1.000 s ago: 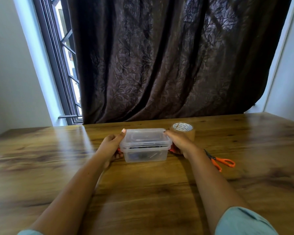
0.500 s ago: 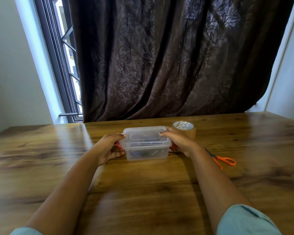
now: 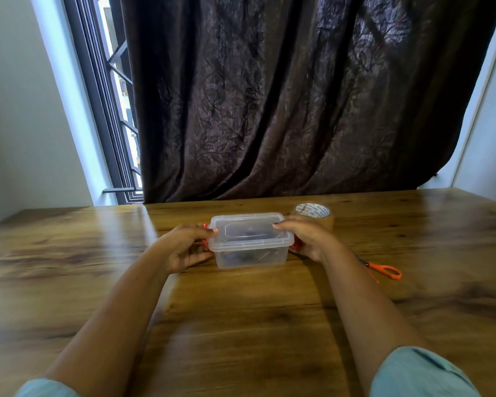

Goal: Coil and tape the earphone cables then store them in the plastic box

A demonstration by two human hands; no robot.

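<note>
A clear plastic box (image 3: 251,255) with its lid (image 3: 249,229) on stands on the wooden table (image 3: 241,325) in the middle. Dark coiled cables show dimly through its wall. My left hand (image 3: 185,247) grips the box's left end, fingers curled over the lid edge by an orange clip. My right hand (image 3: 308,239) grips the right end the same way, fingertips on the lid.
A roll of brown tape (image 3: 314,214) stands just behind my right hand. Orange-handled scissors (image 3: 382,271) lie to the right of my right forearm. A dark curtain (image 3: 298,96) hangs behind the table's far edge, with a window (image 3: 112,96) at the left.
Both hands have shifted from the box's sides to curl over the lid's ends. The box has stayed in place.
</note>
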